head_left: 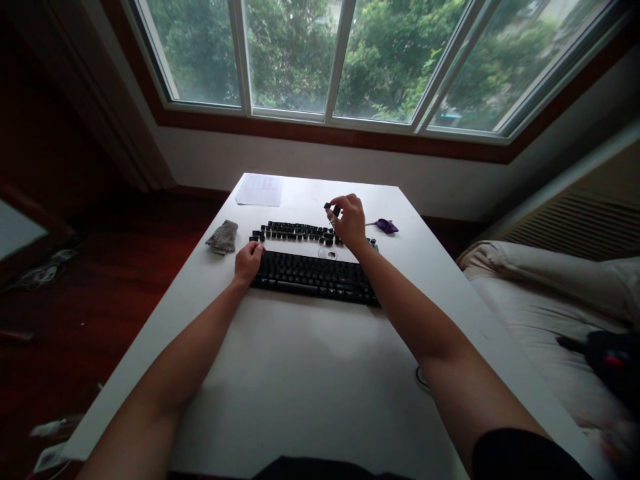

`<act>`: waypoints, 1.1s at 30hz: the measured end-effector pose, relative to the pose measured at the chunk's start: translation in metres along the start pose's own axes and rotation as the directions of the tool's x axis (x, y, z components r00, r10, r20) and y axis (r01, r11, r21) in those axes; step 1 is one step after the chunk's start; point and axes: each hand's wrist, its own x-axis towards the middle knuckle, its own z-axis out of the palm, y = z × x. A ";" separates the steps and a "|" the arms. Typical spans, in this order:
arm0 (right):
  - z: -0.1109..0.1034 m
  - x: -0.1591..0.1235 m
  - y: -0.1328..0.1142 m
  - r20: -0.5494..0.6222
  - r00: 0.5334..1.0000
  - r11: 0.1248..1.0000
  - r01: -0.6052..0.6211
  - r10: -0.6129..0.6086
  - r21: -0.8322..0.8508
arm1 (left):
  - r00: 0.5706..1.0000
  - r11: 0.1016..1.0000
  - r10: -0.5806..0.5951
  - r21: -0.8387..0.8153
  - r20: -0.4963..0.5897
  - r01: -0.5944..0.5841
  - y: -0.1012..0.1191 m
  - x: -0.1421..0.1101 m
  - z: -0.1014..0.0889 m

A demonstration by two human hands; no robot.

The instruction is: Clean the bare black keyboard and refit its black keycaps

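Observation:
A black keyboard (pixel 315 275) lies across the middle of the white table. My left hand (pixel 249 262) is closed at its upper left corner, the fingers curled against the edge. Above the table behind the keyboard, my right hand (pixel 351 219) pinches a small black keycap (pixel 337 210) between thumb and fingers. A second dark piece shows beside it at the fingertips, too small to make out well. Loose black keycaps (pixel 295 230) stand in rows behind the keyboard. A small clear round dish (pixel 327 254) sits between these rows and the keyboard, with something dark in it.
On the left of the table lies a crumpled grey cloth (pixel 223 237). Printed paper (pixel 260 190) rests at the back left corner. A purple object with a thin stem (pixel 386 226) lies right of my right hand. A dark cable (pixel 421 379) shows beside my right forearm.

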 end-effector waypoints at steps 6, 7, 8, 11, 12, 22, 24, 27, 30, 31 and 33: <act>-0.015 -0.036 0.023 0.102 0.993 0.995 -0.049 0.057 -0.082 | 0.999 0.999 0.033 0.022 0.003 -0.033 0.001 -0.001 0.001; -0.012 -0.041 0.021 0.145 0.988 0.996 -0.039 0.051 -0.086 | 0.999 0.999 0.037 0.026 0.001 -0.037 0.000 0.000 0.001; -0.007 -0.047 0.017 0.190 0.981 0.996 -0.022 0.038 -0.083 | 0.999 0.999 0.040 0.028 0.000 -0.040 -0.001 0.000 0.002; 0.012 -0.060 0.000 0.299 0.954 0.998 0.024 -0.005 -0.061 | 0.999 0.998 0.049 0.027 -0.001 -0.049 -0.001 0.000 0.004; 0.019 -0.063 -0.007 0.321 0.947 0.998 0.033 -0.013 -0.055 | 0.999 0.998 0.050 0.030 -0.001 -0.050 0.000 -0.001 0.005; 0.082 -0.047 -0.068 0.503 0.864 0.989 0.092 -0.021 -0.116 | 0.998 0.985 -0.035 0.168 -0.046 0.043 0.007 -0.004 0.003; 0.092 -0.042 -0.076 0.512 0.859 0.984 0.098 -0.008 -0.148 | 0.998 0.981 -0.040 0.188 -0.049 0.048 0.007 -0.004 0.002; 0.104 -0.035 -0.086 0.545 0.838 0.979 0.111 -0.002 -0.168 | 0.998 0.977 -0.038 0.206 -0.057 0.049 0.006 -0.002 0.002; 0.113 -0.030 -0.093 0.577 0.817 0.978 0.119 0.001 -0.170 | 0.997 0.975 -0.043 0.217 -0.064 0.056 0.005 -0.001 0.002; 0.116 -0.028 -0.096 0.585 0.811 0.978 0.117 0.006 -0.172 | 0.997 0.974 -0.043 0.221 -0.065 0.057 0.004 -0.001 0.002; 0.121 -0.026 -0.099 0.596 0.803 0.977 0.110 0.019 -0.180 | 0.997 0.971 -0.039 0.232 -0.065 0.053 0.004 0.000 0.001</act>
